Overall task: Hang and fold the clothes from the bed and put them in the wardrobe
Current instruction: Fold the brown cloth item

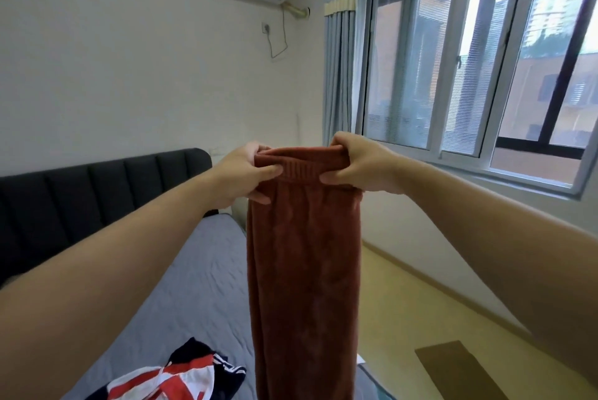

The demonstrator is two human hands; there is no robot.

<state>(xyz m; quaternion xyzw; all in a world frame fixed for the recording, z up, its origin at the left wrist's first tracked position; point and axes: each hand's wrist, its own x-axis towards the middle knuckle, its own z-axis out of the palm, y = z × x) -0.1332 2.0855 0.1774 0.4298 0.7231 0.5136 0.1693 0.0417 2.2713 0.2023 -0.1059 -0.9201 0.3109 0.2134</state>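
Observation:
A pair of rust-brown fleece trousers [304,270] hangs straight down in front of me, held up by the elastic waistband. My left hand [241,175] grips the waistband's left end, and my right hand [359,166] grips its right end, thumbs on the near side. The legs hang together over the bed [200,286], which has a grey quilted cover. A red, white and navy garment [174,380] lies crumpled on the bed at the bottom left. The wardrobe is out of view.
A dark padded headboard [97,199] stands along the left wall. The window [469,60] and a grey curtain [341,43] fill the right side. A yellowish floor [420,302] runs right of the bed, with a brown flat board [459,367] lying on it.

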